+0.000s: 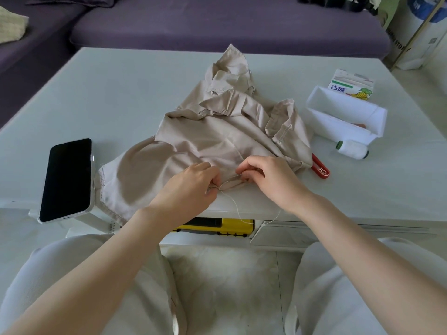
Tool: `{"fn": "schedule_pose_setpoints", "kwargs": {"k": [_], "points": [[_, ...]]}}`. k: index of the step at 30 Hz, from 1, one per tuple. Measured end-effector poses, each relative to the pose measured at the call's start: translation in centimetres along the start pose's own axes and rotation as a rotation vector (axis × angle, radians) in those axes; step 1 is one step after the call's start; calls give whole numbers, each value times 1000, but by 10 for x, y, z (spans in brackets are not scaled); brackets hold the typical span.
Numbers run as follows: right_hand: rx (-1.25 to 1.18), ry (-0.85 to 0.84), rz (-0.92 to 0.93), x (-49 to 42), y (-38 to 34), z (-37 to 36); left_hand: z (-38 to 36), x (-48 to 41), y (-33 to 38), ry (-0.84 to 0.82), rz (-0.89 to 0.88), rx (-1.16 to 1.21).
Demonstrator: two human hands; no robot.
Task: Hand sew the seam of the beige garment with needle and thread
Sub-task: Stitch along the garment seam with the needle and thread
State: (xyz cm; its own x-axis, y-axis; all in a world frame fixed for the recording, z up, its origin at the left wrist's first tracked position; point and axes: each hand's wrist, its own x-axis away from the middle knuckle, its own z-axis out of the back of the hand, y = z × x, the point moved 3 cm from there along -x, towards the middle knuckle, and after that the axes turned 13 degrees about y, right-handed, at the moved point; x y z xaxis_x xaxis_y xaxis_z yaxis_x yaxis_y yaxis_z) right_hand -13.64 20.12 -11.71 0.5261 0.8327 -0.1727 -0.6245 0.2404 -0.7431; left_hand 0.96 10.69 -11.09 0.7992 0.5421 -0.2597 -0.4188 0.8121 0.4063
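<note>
The beige garment (208,131) lies crumpled on the pale table (108,105), its near seam folded at the front edge. My left hand (191,184) pinches that seam fold with curled fingers. My right hand (268,176) pinches the thin needle (233,177), which lies along the seam between both hands. A white thread (235,206) runs from the seam and loops down over the table edge.
A black phone (66,180) rests on a white stand at the left. A white thread spool (353,149), a red tool (320,169), a white box (343,112) and a small carton (350,87) sit at the right. A purple sofa (217,22) lies behind.
</note>
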Motion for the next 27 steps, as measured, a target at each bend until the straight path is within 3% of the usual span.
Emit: {"fn": "schedule_pose_setpoints", "kwargs": {"k": [9,19,27], "points": [[151,-92,63,5,-1,9,2,5,4,-35,-48,-8],[-76,218,-44,8,-2,32,-1,1,10,117,91,228],[-93,240,-15,14,-3,30,6,1,19,163,53,360]]}}
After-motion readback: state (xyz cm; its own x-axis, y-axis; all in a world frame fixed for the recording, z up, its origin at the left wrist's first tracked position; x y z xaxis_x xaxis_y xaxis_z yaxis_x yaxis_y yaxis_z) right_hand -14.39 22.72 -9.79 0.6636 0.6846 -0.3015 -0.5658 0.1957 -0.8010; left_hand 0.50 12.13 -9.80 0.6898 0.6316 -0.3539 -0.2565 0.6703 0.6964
